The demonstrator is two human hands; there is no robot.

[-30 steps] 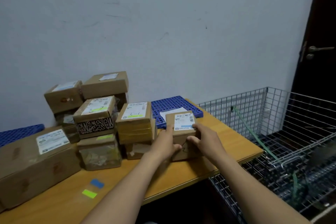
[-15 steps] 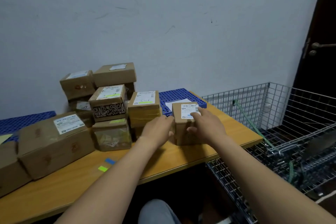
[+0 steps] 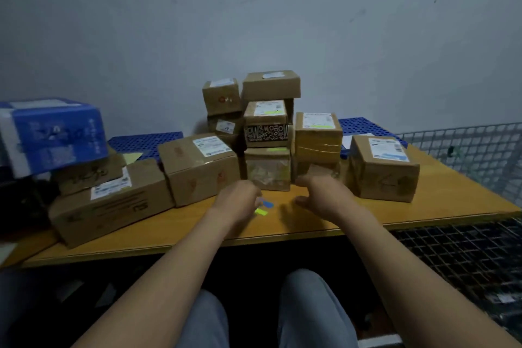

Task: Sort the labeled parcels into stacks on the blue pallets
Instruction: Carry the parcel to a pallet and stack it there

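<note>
While parcels (image 3: 384,169) crowd the table (image 3: 440,207), left hand (image 3: 236,202) and right hand (image 3: 324,195) hover loose, empty

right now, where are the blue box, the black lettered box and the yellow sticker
blue box (image 3: 53,135): head view, its front printed face
black lettered box (image 3: 267,133): head view, its black band
yellow sticker (image 3: 261,211): head view, its middle

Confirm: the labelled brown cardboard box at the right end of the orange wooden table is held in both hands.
Wrong. Head view: the labelled brown cardboard box at the right end of the orange wooden table is in neither hand; left hand and right hand are empty.
</note>
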